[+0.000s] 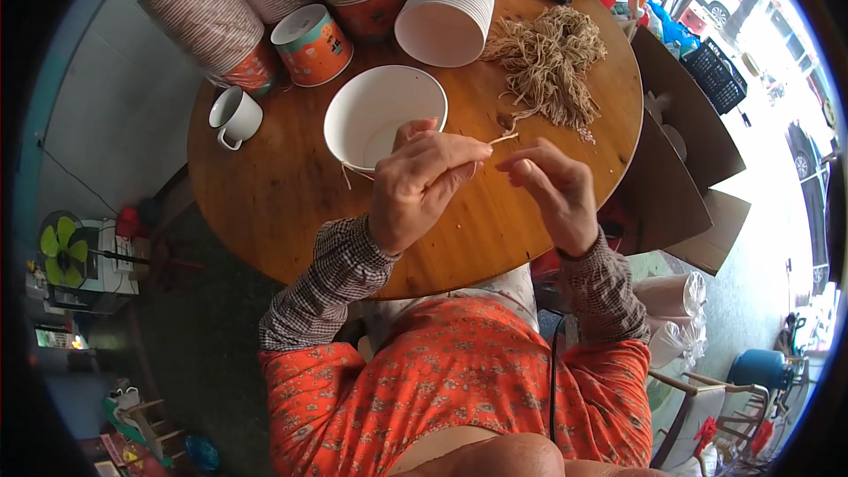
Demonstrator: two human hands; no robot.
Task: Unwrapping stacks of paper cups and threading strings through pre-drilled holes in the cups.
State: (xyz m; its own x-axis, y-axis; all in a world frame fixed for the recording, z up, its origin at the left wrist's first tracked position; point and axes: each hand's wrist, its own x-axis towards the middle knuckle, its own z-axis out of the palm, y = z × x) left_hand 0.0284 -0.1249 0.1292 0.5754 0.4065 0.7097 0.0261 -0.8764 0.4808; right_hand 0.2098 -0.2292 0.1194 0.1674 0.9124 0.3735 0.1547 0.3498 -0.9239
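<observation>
A short piece of pale twine (503,139) sticks out from the fingertips of my left hand (417,185), which pinches it above the table. My right hand (558,194) faces it from the right, with fingers loosely bent, thumb apart and nothing visible in them. The twine's free end lies just above the right fingertips, not touching them as far as I can see. Behind my left hand a white paper bucket (353,110) stands with its opening toward me. A thin strand (345,178) hangs at its near rim. My left hand hides part of the bucket.
A loose heap of tan twine (556,62) lies at the right of the round wooden table (265,212). Tall stacks of paper buckets (203,13), one single orange bucket (314,46) and a white enamel mug (237,117) stand behind and left. Open cardboard boxes (671,177) sit beyond the right edge.
</observation>
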